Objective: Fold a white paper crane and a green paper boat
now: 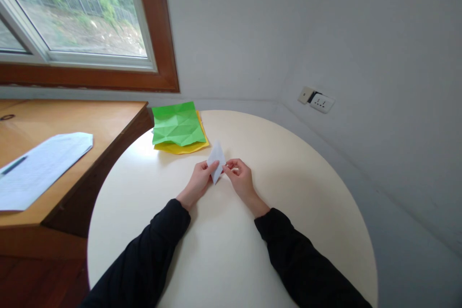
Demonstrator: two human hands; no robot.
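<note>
A small white folded paper (216,156), shaped like a narrow diamond, is held up over the round table. My left hand (200,178) grips its left side, with the thumb lying across the front face and the other fingers behind. At the paper's right corner, my right hand (239,178) pinches the edge between thumb and fingertips. The back of the paper is hidden from me. Just beyond it lies a creased green sheet (177,124) on top of a yellow sheet (180,148).
The round cream table (306,250) fills the middle. To the left stands a wooden desk (111,120) with white printed papers (54,168) and a dark pen (13,165). Behind are a wood-framed window (164,33) and a wall with a socket (322,102).
</note>
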